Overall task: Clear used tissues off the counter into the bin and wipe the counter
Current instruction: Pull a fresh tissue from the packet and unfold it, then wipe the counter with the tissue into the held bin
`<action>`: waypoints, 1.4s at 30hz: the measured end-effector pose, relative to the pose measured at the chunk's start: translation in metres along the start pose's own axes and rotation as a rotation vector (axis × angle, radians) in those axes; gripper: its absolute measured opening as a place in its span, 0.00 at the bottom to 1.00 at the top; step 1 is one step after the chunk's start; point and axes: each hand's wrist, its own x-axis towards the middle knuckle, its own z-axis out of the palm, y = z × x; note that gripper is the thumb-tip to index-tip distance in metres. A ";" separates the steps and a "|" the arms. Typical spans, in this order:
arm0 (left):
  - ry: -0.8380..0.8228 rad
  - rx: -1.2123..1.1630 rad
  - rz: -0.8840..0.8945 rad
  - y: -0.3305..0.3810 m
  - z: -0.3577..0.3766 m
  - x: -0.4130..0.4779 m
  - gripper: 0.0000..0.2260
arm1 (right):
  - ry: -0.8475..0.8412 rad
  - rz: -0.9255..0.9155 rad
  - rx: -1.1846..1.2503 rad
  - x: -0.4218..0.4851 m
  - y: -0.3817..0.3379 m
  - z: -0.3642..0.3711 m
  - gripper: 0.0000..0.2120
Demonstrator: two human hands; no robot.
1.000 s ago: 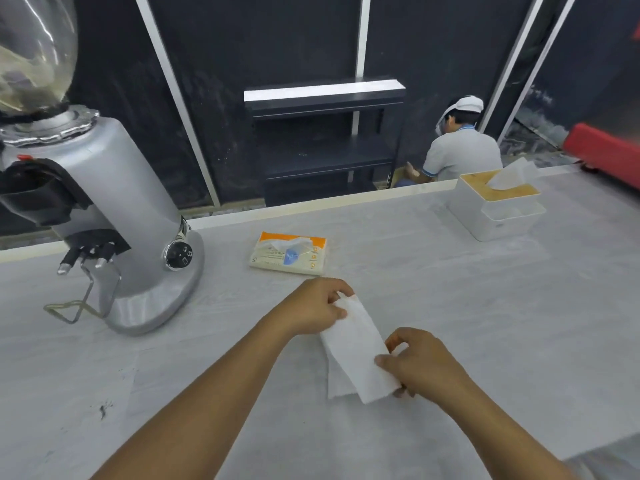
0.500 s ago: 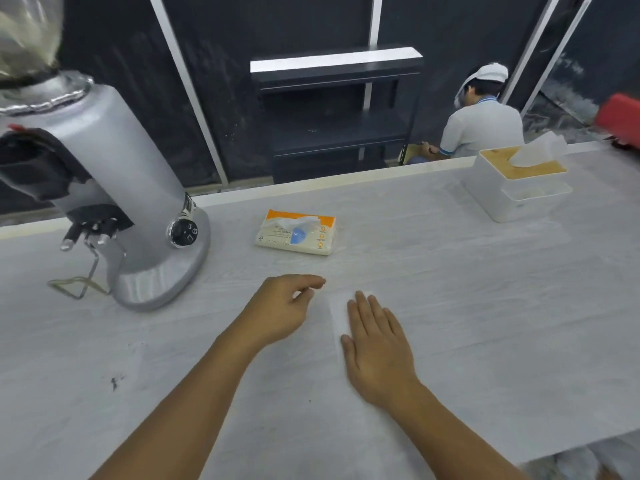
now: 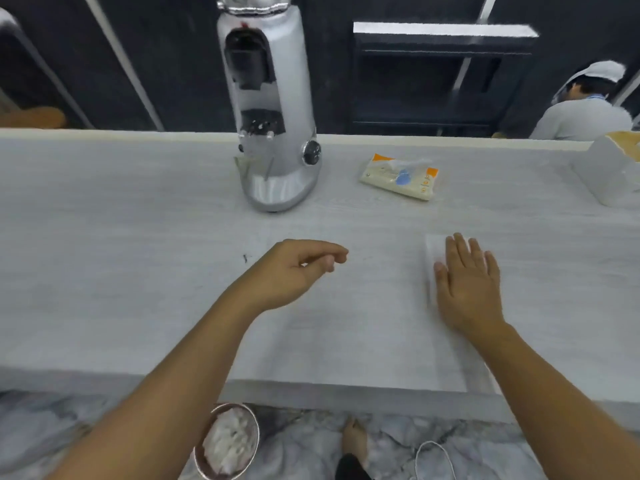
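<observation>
Pale worktop (image 3: pixel 138 237) fills the head view. The right hand (image 3: pixel 467 282) is pressed flat and open on a white tissue (image 3: pixel 431 251); the left hand (image 3: pixel 294 268) hovers loosely curled, empty. Wiping is judged under way. A bin (image 3: pixel 227 441) holding crumpled tissues stands below the left forearm; further sweeping strokes are called for.

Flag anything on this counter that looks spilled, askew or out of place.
Little stands out. A small dark speck marks the counter left of the left hand. The tissue pack lies askew to the counter's edge. The right hand presses a white tissue flat. No spill shows.
</observation>
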 end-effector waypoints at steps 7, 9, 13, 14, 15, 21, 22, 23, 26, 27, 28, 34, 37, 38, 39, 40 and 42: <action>-0.013 -0.263 -0.119 -0.104 -0.080 -0.182 0.12 | 0.113 -0.369 0.477 -0.152 -0.173 0.019 0.15; -0.039 -0.318 -0.212 -0.147 -0.093 -0.223 0.11 | -0.009 -0.525 0.518 -0.201 -0.218 0.042 0.13; -0.008 -0.376 -0.453 -0.249 -0.091 -0.280 0.10 | -0.394 -0.544 0.539 -0.272 -0.273 0.119 0.11; 0.023 -0.379 -0.518 -0.280 -0.083 -0.290 0.10 | -0.487 -0.485 0.530 -0.284 -0.278 0.146 0.11; 0.056 -0.381 -0.581 -0.314 -0.073 -0.297 0.09 | -0.561 -0.414 0.519 -0.293 -0.279 0.175 0.11; 0.246 -0.541 -0.990 -0.525 0.033 -0.326 0.06 | -0.951 -0.035 0.339 -0.325 -0.267 0.374 0.13; 0.265 -0.578 -1.027 -0.557 0.053 -0.326 0.06 | -0.992 -0.005 0.311 -0.326 -0.264 0.408 0.13; 0.287 -0.610 -1.063 -0.588 0.072 -0.325 0.06 | -1.027 0.024 0.296 -0.325 -0.262 0.443 0.13; 0.372 -0.652 -1.124 -0.675 0.124 -0.311 0.11 | -1.066 0.136 0.269 -0.320 -0.253 0.549 0.14; 0.416 -0.649 -1.131 -0.702 0.138 -0.305 0.13 | -1.060 0.177 0.272 -0.316 -0.251 0.582 0.16; 0.456 -0.642 -1.130 -0.727 0.149 -0.296 0.16 | -1.053 0.238 0.304 -0.313 -0.250 0.611 0.19; 0.508 -0.720 -1.064 -0.817 0.193 -0.253 0.25 | -1.053 0.559 0.648 -0.315 -0.252 0.694 0.20; 0.515 -0.728 -1.029 -0.805 0.193 -0.245 0.15 | -1.085 0.574 0.649 -0.318 -0.257 0.680 0.16; 0.531 -0.724 -1.030 -0.796 0.190 -0.246 0.13 | -1.082 0.593 0.662 -0.318 -0.258 0.669 0.14; 0.541 -0.714 -1.031 -0.784 0.188 -0.250 0.13 | -1.083 0.599 0.666 -0.317 -0.258 0.655 0.12; 0.541 -0.700 -1.030 -0.771 0.185 -0.256 0.13 | -1.084 0.596 0.663 -0.316 -0.259 0.638 0.11; 0.509 -0.646 -1.026 -0.737 0.178 -0.268 0.14 | -1.065 0.605 0.655 -0.315 -0.257 0.600 0.10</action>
